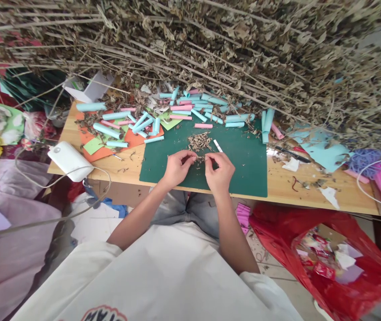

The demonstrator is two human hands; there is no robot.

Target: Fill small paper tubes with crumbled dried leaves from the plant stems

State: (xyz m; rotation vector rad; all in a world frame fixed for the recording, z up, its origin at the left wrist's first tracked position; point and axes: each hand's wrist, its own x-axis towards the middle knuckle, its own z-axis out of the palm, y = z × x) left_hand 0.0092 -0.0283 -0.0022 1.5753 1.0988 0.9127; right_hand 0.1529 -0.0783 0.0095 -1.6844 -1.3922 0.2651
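Note:
Over the green cutting mat, my left hand pinches some dried leaf with thumb and fingers. My right hand faces it a short gap away, its thumb and fingertips pressed together on dried leaf too; the bits are small and partly hidden. Just beyond my fingertips lies a small heap of dried leaves, with crumbs scattered below it. A short white stick like a cigarette rests on the mat next to my right hand. One small pink paper roll lies behind the heap.
Dried leafy stalks spread across the back. Several blue and pink paper rolls lie along the mat's far side. A white power bank with a cable sits left. On the right are a black pen and a red rubbish bag.

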